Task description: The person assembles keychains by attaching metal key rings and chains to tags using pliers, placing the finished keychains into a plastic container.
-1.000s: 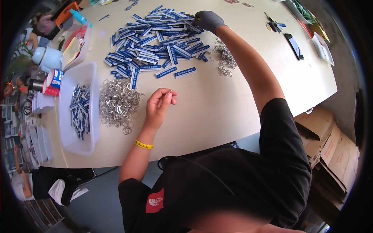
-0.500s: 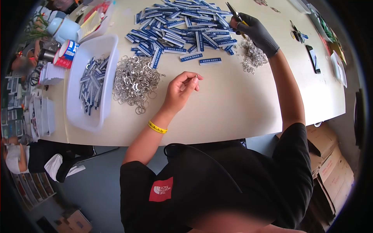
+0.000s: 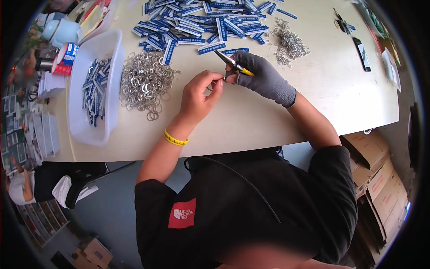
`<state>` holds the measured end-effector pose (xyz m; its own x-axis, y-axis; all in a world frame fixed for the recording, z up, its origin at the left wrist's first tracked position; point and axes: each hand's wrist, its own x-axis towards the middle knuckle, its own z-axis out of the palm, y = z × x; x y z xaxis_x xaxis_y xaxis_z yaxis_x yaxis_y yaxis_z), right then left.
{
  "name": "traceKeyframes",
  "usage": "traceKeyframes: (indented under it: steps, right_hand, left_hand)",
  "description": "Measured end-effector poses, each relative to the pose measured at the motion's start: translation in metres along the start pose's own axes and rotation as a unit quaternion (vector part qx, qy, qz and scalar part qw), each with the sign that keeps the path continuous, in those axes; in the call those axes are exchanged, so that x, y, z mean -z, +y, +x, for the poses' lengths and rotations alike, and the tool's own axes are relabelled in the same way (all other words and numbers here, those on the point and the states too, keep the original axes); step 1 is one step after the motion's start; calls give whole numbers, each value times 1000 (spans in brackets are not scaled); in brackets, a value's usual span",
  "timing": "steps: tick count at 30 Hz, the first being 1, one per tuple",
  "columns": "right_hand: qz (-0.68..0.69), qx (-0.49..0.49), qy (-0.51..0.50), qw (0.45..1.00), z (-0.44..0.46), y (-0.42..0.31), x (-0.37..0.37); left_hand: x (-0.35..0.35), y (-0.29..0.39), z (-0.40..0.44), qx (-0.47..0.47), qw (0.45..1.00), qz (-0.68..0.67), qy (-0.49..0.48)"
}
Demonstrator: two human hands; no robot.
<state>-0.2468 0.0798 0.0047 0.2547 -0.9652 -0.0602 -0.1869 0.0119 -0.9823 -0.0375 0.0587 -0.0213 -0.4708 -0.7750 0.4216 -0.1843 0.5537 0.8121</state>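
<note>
My left hand point(image 3: 200, 96), with a yellow wristband, pinches a small metal ring point(image 3: 225, 79) between thumb and forefinger. Touching the same spot are the fingertips of my right hand point(image 3: 264, 77), which wears a grey glove and is closed around pliers point(image 3: 238, 66) with yellow handles. The pliers' jaws point up and to the left. Beyond both hands lies a heap of blue and white tags point(image 3: 192, 27). Left of my left hand is a pile of silver split rings point(image 3: 145, 80). A pile of small metal links point(image 3: 289, 42) lies beyond my right hand.
A clear plastic bin point(image 3: 114, 85) holding more tags stands at the left of the table point(image 3: 251, 125). A phone point(image 3: 362, 54) and dark scissors point(image 3: 344, 24) lie at the right. Cardboard boxes point(image 3: 371, 161) are stacked on the floor. Part of another person shows at the lower left.
My right hand has come down from the tag heap with the pliers and now meets my left hand. My left hand still pinches. The camera view has shifted.
</note>
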Motion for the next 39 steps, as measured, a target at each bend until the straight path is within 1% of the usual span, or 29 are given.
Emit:
traceKeyframes:
  steps: [2, 5, 9, 11, 14, 17, 20, 21, 24, 26, 27, 30, 33, 36, 39]
  right_hand:
    - [-12, 6, -2, 1000, 0, 1, 0]
    - [-92, 15, -22, 995, -1, -12, 2]
    - [-88, 19, -6, 996, -5, -16, -1]
    - [-83, 38, 12, 996, -6, -7, -5]
    - [-135, 89, 59, 985, -7, 6, -13]
    - [-193, 86, 51, 976, -9, 0, -13]
    - [-257, 118, 32, 959, -13, -2, -14]
    - [-221, 111, 23, 969, -13, -1, -13]
    - [-107, 79, 3, 991, -12, 4, -11]
    - [-29, 50, -1, 998, -10, 6, -8]
    - [-12, 31, -1, 999, -11, 0, -9]
    - [-12, -18, -21, 1000, -12, -3, -5]
    - [5, -30, -38, 999, -12, -5, -2]
    - [31, -23, -41, 998, -12, -2, -3]
    - [13, -58, -49, 997, -13, -8, -2]
  left_hand:
    - [1, 0, 1, -36, 999, 40, -2]
    - [1, -1, 2, -84, 993, 86, 1]
    - [1, -3, 3, -129, 983, 132, 7]
    - [2, -2, 3, -136, 978, 156, 4]
    - [3, -2, 3, -153, 971, 183, 5]
    - [6, -3, 1, -162, 968, 194, -5]
    - [5, -4, 3, -177, 968, 176, -6]
    - [5, -4, 3, -184, 969, 167, -4]
    - [8, -3, 1, -149, 975, 162, -17]
    - [8, -2, 2, -165, 975, 150, -18]
    - [7, -2, 2, -173, 974, 144, -18]
    - [5, -4, 0, -131, 985, 113, -6]
    - [6, -3, 0, -118, 988, 99, -5]
    - [7, -2, 1, -139, 984, 113, -6]
    - [6, -3, 1, -142, 982, 120, -15]
